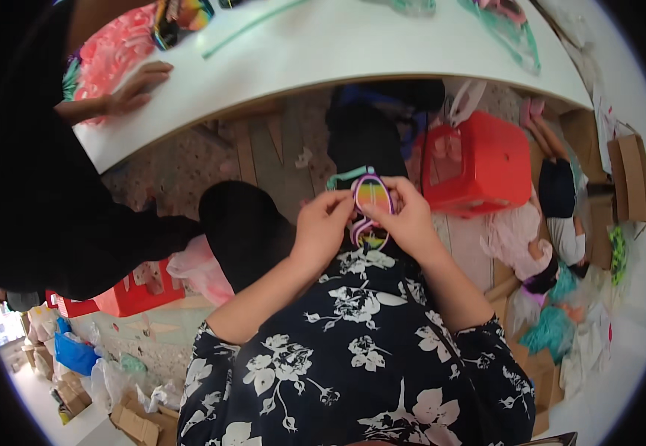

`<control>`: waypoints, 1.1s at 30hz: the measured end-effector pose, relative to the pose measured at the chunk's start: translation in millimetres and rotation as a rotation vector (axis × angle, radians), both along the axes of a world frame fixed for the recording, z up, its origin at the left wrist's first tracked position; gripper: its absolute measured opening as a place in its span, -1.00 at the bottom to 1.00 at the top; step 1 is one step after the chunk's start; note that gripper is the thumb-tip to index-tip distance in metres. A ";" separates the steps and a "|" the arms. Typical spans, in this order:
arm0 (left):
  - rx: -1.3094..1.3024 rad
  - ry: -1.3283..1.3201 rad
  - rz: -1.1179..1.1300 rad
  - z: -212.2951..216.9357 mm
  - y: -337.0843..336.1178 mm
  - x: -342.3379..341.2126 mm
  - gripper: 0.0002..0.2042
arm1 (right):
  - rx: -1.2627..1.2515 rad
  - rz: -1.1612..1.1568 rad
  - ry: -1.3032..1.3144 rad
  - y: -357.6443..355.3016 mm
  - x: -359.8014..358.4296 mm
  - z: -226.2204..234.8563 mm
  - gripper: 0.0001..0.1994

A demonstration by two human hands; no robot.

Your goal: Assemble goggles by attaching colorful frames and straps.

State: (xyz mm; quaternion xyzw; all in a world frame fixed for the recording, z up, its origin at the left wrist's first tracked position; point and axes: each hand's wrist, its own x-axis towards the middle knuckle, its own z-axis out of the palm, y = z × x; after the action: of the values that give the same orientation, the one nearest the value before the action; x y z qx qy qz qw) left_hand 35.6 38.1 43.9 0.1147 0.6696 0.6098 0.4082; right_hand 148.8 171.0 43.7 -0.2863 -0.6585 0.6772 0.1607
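Above my lap I hold a pair of swimming goggles (373,196) with purple rims, shiny orange-yellow mirrored lenses and a mint-green strap (350,176). One lens faces up between my hands, and the other hangs below it near my shirt. My left hand (324,224) pinches the left edge of the goggles by the fingertips. On the opposite edge, my right hand (410,220) grips the rim, its thumb lying across the lower part of the lens. Both hands partly cover the rims.
A white table (293,63) curves ahead, bearing pink straps (114,56) and more goggles (181,18). A co-worker's hand (140,88) rests on it at left. A red stool (479,163) stands right. Two people (557,186) are on the floor beyond, among bags and cardboard boxes (630,178).
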 end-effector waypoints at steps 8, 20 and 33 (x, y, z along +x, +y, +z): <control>0.000 -0.079 0.084 5.3 -3.2 5.6 -0.76 | -0.126 0.052 0.047 -1.6 -3.4 -2.6 -0.58; -0.029 0.585 0.028 1.1 -2.1 5.9 -0.80 | -0.133 0.154 -0.085 13.1 -15.3 2.5 -0.58; 0.207 1.397 -0.581 54.2 -17.9 -62.6 -0.46 | -0.109 0.728 -0.044 41.1 -42.2 27.1 -0.53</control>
State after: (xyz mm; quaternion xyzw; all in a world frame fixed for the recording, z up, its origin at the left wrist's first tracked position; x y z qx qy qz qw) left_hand -27.0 20.2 98.0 0.6830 0.6546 0.3233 0.0208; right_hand 106.6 212.0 70.7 -0.0560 -0.6836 0.7177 -0.1204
